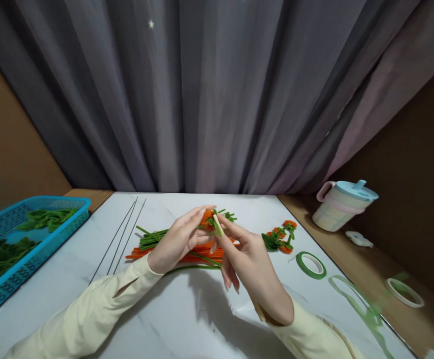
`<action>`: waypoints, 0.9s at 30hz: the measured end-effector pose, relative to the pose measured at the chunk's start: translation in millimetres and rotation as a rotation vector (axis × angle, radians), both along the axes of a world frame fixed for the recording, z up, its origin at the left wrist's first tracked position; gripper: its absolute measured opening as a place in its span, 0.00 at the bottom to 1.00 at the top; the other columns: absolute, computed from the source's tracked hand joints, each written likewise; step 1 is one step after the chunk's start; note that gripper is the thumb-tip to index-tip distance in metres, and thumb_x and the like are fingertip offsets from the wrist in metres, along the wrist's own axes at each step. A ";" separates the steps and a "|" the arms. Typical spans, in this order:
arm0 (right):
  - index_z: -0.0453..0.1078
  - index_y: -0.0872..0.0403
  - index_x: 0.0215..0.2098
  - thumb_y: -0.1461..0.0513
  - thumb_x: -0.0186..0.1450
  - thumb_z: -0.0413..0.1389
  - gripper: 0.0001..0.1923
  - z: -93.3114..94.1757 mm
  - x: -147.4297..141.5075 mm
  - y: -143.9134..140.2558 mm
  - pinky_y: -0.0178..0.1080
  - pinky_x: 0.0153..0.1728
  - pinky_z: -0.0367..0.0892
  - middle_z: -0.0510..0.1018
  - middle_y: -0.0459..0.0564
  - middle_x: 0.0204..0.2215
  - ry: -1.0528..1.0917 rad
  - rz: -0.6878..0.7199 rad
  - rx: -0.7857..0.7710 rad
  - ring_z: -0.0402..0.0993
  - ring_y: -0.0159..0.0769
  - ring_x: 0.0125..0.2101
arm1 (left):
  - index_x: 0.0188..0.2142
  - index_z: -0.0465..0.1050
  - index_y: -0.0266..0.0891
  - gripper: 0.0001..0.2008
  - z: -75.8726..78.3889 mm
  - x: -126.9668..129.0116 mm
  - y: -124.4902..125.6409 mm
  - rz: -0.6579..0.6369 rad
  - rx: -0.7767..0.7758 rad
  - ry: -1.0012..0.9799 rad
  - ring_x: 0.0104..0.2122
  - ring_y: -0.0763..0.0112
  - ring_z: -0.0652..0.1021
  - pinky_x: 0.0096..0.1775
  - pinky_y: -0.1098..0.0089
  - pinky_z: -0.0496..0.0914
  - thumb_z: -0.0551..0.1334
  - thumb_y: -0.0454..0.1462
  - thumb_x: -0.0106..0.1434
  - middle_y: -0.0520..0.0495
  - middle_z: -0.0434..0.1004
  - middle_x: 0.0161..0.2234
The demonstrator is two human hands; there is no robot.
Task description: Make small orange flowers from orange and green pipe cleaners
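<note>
Above a white marbled table (187, 319), the left hand (175, 239) and right hand (249, 264) meet, fingertips pinched together on a small fuzzy flower (213, 219) of orange and green pipe cleaner. Just beyond the hands lies a bundle of orange and green stems (179, 249). Thin straight wires (121, 239) lie left of the left hand; a flat ring of green tape (311, 264) lies right of the right.

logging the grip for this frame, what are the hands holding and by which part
Both hands pinch a small orange and green pipe-cleaner flower: left hand grips the orange head, right hand fingertips hold the green stem just below it.
</note>
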State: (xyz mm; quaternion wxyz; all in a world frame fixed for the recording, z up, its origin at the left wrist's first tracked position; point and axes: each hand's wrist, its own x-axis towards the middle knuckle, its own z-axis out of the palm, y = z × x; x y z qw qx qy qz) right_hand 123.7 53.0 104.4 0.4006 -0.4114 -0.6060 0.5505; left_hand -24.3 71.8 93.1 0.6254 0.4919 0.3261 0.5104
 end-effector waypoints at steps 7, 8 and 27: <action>0.60 0.56 0.59 0.56 0.65 0.50 0.26 -0.8 0.7 2.8 0.24 0.06 0.51 0.64 0.37 0.10 -0.059 0.035 0.001 0.57 0.23 0.06 | 0.43 0.74 0.33 0.13 0.6 -3.7 -0.7 0.031 -0.055 -0.016 0.31 0.72 0.76 0.38 0.70 0.72 0.58 0.39 0.64 0.46 0.76 0.32; 0.61 0.56 0.59 0.57 0.65 0.50 0.25 -0.6 0.6 2.8 0.24 0.07 0.51 0.64 0.38 0.10 -0.064 0.048 0.005 0.56 0.22 0.05 | 0.44 0.74 0.33 0.13 0.4 -4.0 -1.2 0.037 -0.060 -0.006 0.28 0.74 0.75 0.35 0.72 0.72 0.58 0.39 0.64 0.48 0.75 0.28; 0.59 0.48 0.59 0.54 0.63 0.55 0.27 3.5 5.7 7.7 0.24 0.05 0.51 0.70 0.42 0.25 0.093 0.121 -0.115 0.66 0.24 0.09 | 0.49 0.65 0.33 0.20 13.3 -5.1 -10.4 0.111 0.040 0.222 0.28 0.74 0.76 0.39 0.74 0.72 0.63 0.38 0.59 0.53 0.73 0.24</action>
